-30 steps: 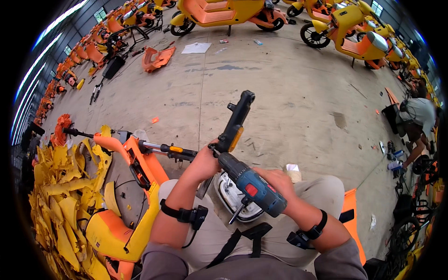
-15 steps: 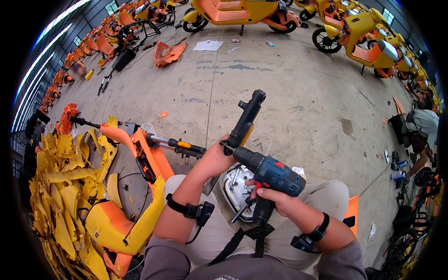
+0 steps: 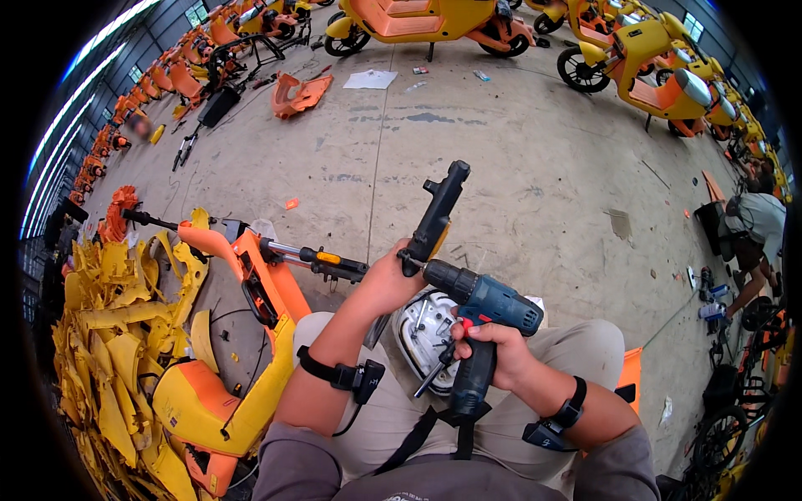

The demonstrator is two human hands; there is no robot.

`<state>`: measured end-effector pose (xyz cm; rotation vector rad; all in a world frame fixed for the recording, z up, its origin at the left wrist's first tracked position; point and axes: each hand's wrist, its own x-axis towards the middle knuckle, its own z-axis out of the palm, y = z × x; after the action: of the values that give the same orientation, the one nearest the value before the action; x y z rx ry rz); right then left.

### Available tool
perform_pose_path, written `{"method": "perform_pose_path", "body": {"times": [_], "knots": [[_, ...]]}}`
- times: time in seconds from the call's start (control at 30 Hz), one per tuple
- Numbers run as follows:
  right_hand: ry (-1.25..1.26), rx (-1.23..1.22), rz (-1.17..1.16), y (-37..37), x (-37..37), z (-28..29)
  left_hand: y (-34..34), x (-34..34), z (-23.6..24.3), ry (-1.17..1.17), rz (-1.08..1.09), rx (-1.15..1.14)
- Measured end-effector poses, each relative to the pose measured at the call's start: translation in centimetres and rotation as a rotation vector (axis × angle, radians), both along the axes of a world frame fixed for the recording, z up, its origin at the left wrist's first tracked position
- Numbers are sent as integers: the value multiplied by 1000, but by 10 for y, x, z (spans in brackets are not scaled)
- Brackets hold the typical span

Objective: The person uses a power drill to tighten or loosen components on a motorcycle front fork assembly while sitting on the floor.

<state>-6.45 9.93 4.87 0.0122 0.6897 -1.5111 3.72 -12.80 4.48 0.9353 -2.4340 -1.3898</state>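
Observation:
My left hand [image 3: 391, 275] is closed round the lower end of a black fork leg [image 3: 443, 204] with an orange reflector on its side; its far end points up and away. In my right hand [image 3: 503, 354] is a blue and black cordless drill [image 3: 499, 302], gripped by the handle with fingers near the red trigger. The drill's chuck points left at the lower end of the fork leg, and I cannot tell whether its bit touches. Below, between my knees, sits a white oval tray-like part [image 3: 407, 331] with several small metal pieces in it.
To my left stands an orange and yellow scooter frame [image 3: 271, 284] with its fork, beside a heap of yellow plastic panels [image 3: 109, 359]. An orange panel [image 3: 299, 95] lies ahead. Scooters [image 3: 418, 21] line the back. At the right, a person [image 3: 752, 225] bends over parts.
The drill has turned slightly in place, its handle now more upright, and my right fingers have shifted on the grip. My left hand and the fork leg have barely moved.

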Motion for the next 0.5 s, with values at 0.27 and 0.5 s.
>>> {"method": "perform_pose_path", "body": {"times": [0.27, 0.5], "knots": [[52, 14, 40, 3, -3, -3, -1, 1, -4, 21, -15, -16], [38, 48, 43, 3, -3, -1, -1, 2, -3, 35, -19, 0]]}}
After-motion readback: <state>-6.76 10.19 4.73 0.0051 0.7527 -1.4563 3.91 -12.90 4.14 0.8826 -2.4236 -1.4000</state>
